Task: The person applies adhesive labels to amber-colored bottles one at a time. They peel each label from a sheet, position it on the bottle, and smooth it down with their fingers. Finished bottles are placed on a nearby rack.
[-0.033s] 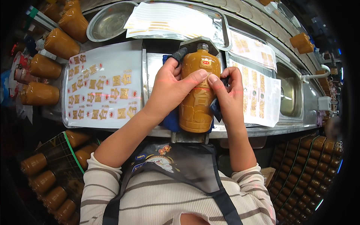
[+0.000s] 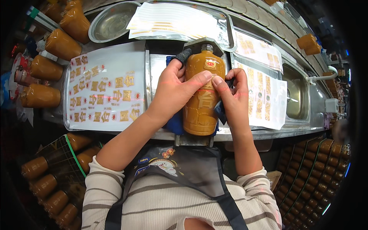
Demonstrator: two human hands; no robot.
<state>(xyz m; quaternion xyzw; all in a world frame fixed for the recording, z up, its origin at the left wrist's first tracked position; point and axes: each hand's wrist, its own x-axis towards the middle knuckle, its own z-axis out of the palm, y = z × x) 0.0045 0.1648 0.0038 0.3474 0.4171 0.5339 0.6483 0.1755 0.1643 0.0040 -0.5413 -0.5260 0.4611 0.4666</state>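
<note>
A glossy brown bottle (image 2: 199,120) lies in front of me, its clear glass neck pointing away. It rests on a metal holder (image 2: 215,45) with blue cloth (image 2: 175,124) beside it. A small red, white and gold emblem (image 2: 210,64) sits on its shoulder, and pale gold lettering runs down its front. My left hand (image 2: 174,86) is closed around the bottle's left side, thumb pressed flat below the emblem. From the right, my right hand (image 2: 235,94) grips it too, its thumb tip beside the left one. Dark wraps cover some fingers; the thumbs hide part of the lettering.
On the left, a tray (image 2: 66,115) holds a white sheet of gold and red decals. More decal sheets (image 2: 268,119) lie right, beside a sink (image 2: 297,99). Behind are stacked white strips (image 2: 168,17) and a round metal bowl (image 2: 109,23). Brown bottles (image 2: 46,67) stand left; crated ones (image 2: 318,168) sit lower right.
</note>
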